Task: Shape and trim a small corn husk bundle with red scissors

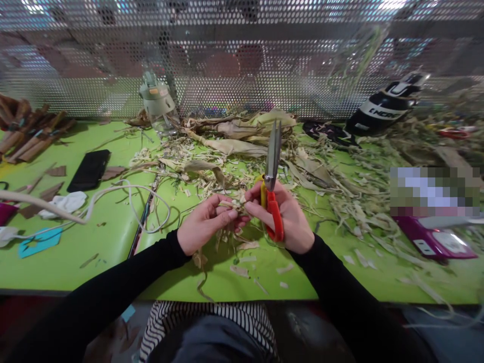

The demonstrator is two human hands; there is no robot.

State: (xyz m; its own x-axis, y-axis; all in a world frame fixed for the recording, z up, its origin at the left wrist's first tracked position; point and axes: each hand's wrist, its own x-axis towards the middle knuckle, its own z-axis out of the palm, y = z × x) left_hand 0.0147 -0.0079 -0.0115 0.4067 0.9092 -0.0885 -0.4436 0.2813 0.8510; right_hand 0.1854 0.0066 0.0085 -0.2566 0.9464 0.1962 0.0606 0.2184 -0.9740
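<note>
My left hand [206, 222] is closed in a pinch on a small bundle of pale dried corn husk [238, 201]. Strips hang below my fingers. Hooked in my right hand [293, 217] are scissors [273, 151] with red and yellow handles, their blades pointing up and away from the husk. My right thumb and fingertips also touch the bundle from the other side. Beyond both hands lies a heap of dry husks [234, 146], with small cut scraps [240, 271] scattered nearer me.
Toward the back stand a clear bottle [161, 108] and a tilted black bottle [381, 108]. On the left are a phone [89, 170], a white cable [109, 189] and brown stick bundles [32, 128]. Shredded husk and a purple device [434, 239] lie right. A perforated metal screen [227, 60] closes the back.
</note>
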